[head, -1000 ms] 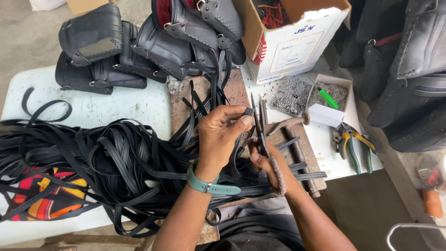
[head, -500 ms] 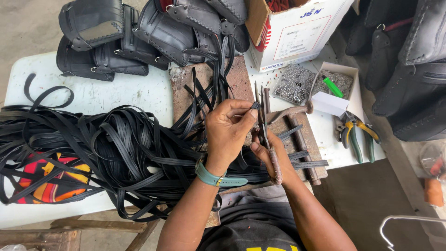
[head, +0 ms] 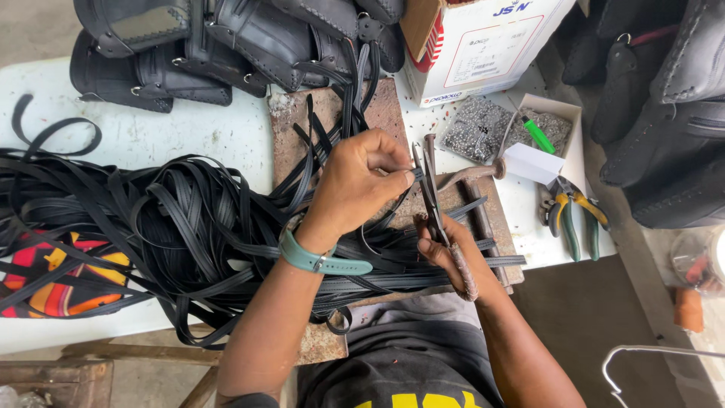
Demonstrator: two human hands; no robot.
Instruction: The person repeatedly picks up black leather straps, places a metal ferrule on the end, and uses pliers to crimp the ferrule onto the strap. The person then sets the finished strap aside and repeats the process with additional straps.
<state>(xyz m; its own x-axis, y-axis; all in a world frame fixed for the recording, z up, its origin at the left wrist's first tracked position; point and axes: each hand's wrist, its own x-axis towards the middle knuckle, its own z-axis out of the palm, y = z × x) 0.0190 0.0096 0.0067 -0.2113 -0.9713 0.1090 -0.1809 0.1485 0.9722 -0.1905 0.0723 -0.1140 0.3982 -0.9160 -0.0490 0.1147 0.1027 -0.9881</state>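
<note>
**Strap end held at the pincer head**

At the centre of the bench, the left hand (head: 355,185) is closed in a pinch, thumb and forefinger gripping the end of a black strap (head: 408,175). A teal wristband (head: 321,259) sits on that wrist. The right hand (head: 445,253) is wrapped shut around the rusty handles of a pair of pincers (head: 432,198), which stand nearly upright with the head away from the body.

Key relation: the strap end lies just left of the pincer head and touches or nearly touches it; exact contact cannot be resolved. The strap's long axis runs roughly crosswise to the tool's long axis. The left hand is the nearer hand to the strap end; the right hand sits lower, towards the body.

Beneath both hands lies a rusty metal plate (head: 302,125). Left of the left hand spreads a large pile of black straps (head: 151,227). A hammer (head: 472,172) rests just beyond the right hand. Further right lie green-and-yellow pliers (head: 570,215) and a shallow box of small metal fittings (head: 483,128). Black leather bags (head: 226,38) lie beyond the hands.
</note>
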